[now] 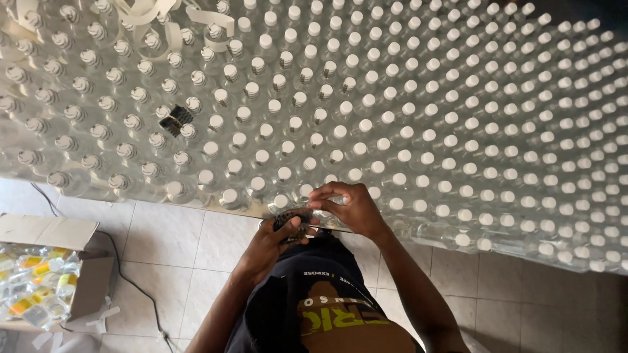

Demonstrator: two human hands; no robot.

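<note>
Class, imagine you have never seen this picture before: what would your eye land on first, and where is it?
First, the huge field of clear bottles with white caps, packed in rows across the whole upper picture. Next, the two hands at its near edge: the left hand and right hand meet over a small dark object beside a bottle. At lower left an open cardboard box holds small clear packets with yellow bits.

Open brown cardboard box (62, 261) sits on the floor near left, stuffed with clear wrapped packs (33, 284) showing yellow and orange bits. White label strips (163, 19) curl far left over the bottles.
</note>
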